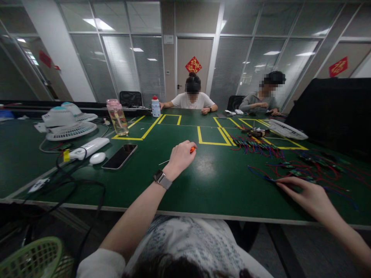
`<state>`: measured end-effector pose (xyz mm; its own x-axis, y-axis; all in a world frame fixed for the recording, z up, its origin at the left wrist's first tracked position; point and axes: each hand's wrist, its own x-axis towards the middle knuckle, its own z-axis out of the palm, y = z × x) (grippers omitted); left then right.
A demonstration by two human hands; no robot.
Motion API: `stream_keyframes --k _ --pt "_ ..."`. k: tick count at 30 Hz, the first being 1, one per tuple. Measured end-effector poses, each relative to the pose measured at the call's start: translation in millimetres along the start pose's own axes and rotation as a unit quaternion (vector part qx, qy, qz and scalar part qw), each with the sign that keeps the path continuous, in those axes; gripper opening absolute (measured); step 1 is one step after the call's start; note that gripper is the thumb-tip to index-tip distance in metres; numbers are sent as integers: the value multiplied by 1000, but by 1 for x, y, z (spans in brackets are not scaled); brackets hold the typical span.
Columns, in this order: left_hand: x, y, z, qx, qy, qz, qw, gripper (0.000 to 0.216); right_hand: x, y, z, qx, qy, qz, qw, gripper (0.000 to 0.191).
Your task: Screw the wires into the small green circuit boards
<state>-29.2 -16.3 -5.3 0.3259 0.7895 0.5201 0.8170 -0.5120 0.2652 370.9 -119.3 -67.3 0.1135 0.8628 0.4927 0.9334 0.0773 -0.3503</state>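
My left hand (181, 158) is closed around a screwdriver; its orange handle (193, 149) shows past my fingers and a thin metal shaft points left, low over the table. A watch is on that wrist. Over on the right, my right hand (308, 195) pinches blue and red wires (260, 173) between thumb and fingertips, just above the table. Whether a small board hangs on these wires is too dark to tell. Beside this hand spreads a loose pile of small green circuit boards with red and blue wires (301, 170).
A phone (120, 156), a white case (97, 158), a power strip (90, 148) and black cables lie left. White fans (71, 131), a pink-lidded bottle (117, 117) and a flask (155, 107) stand behind. More wired boards (259, 146) lie back right. Two people sit opposite.
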Motion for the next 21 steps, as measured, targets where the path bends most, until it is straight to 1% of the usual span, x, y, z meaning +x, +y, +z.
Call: stream_keyframes --k 3,7,11,21 --pt "0 0 1 1 1 2 1000 20 -2 -2 2 13 9 20 1000 46" --pt "0 0 -1 0 0 -1 1000 19 -3 -5 3 18 6 44 999 45" --pt "-1 1 -2 1 -3 0 1000 19 -2 -6 2 30 9 55 998 43" --pt "0 1 -2 1 3 0 1000 19 2 -11 -2 32 -11 92 995 43"
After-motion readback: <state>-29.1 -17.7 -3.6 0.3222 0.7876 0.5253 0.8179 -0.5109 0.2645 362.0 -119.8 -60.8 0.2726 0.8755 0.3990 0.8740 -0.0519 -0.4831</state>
